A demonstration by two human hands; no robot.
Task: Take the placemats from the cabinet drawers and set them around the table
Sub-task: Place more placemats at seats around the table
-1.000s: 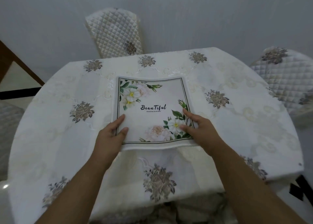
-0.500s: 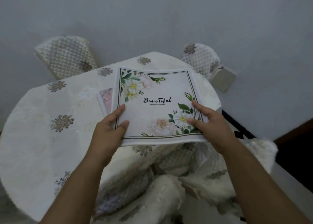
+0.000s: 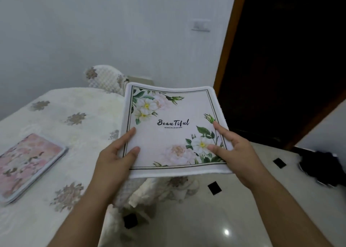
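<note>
Both hands grip the white floral placemat (image 3: 173,130) clear of the table (image 3: 78,104): left hand (image 3: 116,157) at its seven o'clock corner, right hand (image 3: 234,151) at four o'clock. A pink placemat (image 3: 28,162) lies at nine o'clock. Seemingly mid-carry; next, lay it flat at an unfilled seat.

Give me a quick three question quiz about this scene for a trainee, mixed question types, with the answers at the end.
1. True or false: the white floral placemat lies flat on the table.
2. Multiple choice: where is the pink placemat? A) held in the right hand B) lying on the table, to the left C) draped on the chair back
3. Fill in: the large word printed on the white floral placemat is ____.

Key:
1. False. The left hand and right hand hold it up by its near corners, beyond the table's edge.
2. B.
3. Beautiful.
</note>
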